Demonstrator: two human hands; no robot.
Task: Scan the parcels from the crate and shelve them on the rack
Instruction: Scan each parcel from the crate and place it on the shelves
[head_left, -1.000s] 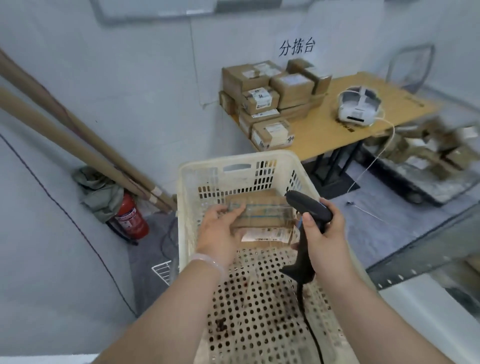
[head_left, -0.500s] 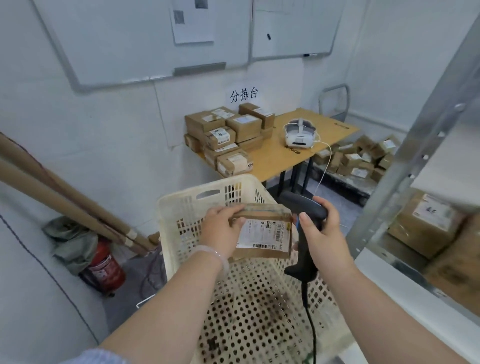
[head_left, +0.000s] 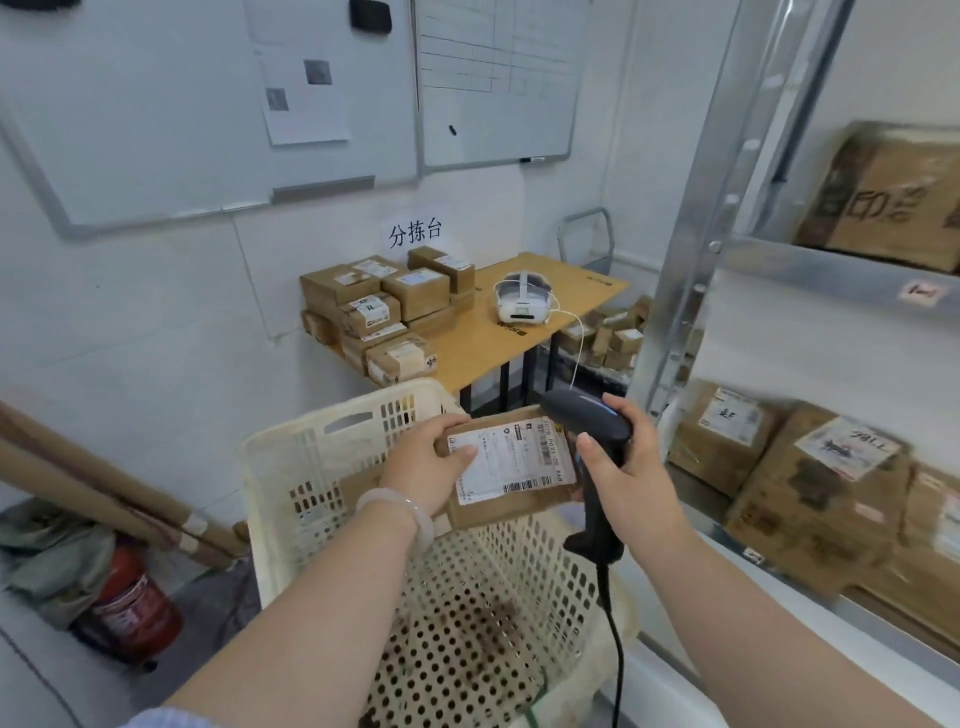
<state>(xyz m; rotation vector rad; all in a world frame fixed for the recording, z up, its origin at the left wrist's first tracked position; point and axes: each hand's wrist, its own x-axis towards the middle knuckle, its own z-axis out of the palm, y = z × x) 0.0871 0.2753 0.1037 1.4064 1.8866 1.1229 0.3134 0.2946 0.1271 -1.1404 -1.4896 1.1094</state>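
My left hand (head_left: 427, 466) grips a small cardboard parcel (head_left: 511, 472) by its left end, white label facing up, above the cream perforated crate (head_left: 311, 467). My right hand (head_left: 631, 478) holds a black corded barcode scanner (head_left: 592, 421) by its handle, its head right at the parcel's right edge. Another parcel (head_left: 358, 486) lies inside the crate at its far wall. The metal rack (head_left: 691, 291) stands on the right, its shelves holding several cardboard boxes (head_left: 810, 488).
A wooden table (head_left: 498, 338) at the back carries a stack of parcels (head_left: 379, 312) and a white headset (head_left: 521, 299). More parcels lie on the floor beneath it. A red fire extinguisher (head_left: 130, 608) and cardboard tubes (head_left: 104, 493) stand at the left wall.
My left hand lifted the parcel out of the crate and turned its label up. The scanner stayed beside it. My view swung up and right, bringing the rack into sight.
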